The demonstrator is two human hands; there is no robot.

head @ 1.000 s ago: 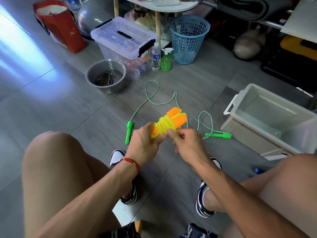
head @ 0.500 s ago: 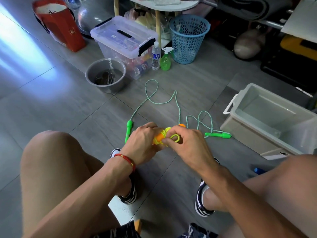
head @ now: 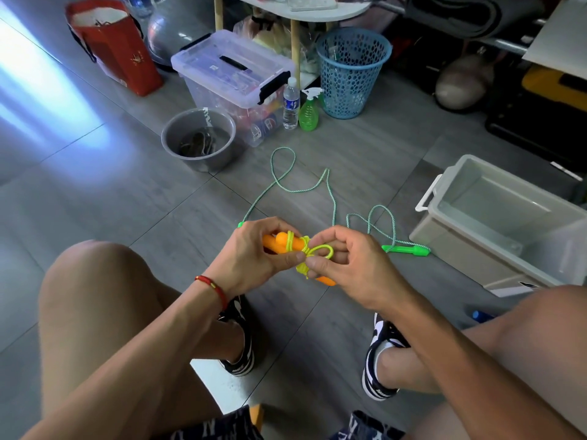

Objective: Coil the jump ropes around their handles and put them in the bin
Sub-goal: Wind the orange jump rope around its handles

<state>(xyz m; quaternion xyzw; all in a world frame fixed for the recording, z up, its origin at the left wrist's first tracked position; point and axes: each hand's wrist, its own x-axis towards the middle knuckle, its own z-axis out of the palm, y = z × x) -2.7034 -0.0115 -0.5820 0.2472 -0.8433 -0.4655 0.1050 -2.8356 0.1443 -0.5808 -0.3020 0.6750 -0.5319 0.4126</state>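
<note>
Since half a second ago, a small yellow loop has been drawn out to the right of the coiled yellow rope (head: 301, 247). Left hand (head: 254, 258) grips the orange handles (head: 279, 242); right hand (head: 346, 265) pinches the loop above the floor, between the knees. A green jump rope (head: 330, 198) lies uncoiled on the tiles, near the open grey bin (head: 451, 249) at right.

- Grey tiled floor (head: 95, 192).
- Green jump rope (head: 330, 198) sprawled at centre.
- Open pale bin (head: 451, 249) at right.
- Grey basin (head: 171, 138), blue basket (head: 352, 90), perhaps a spray bottle (head: 308, 114), upper centre.
</note>
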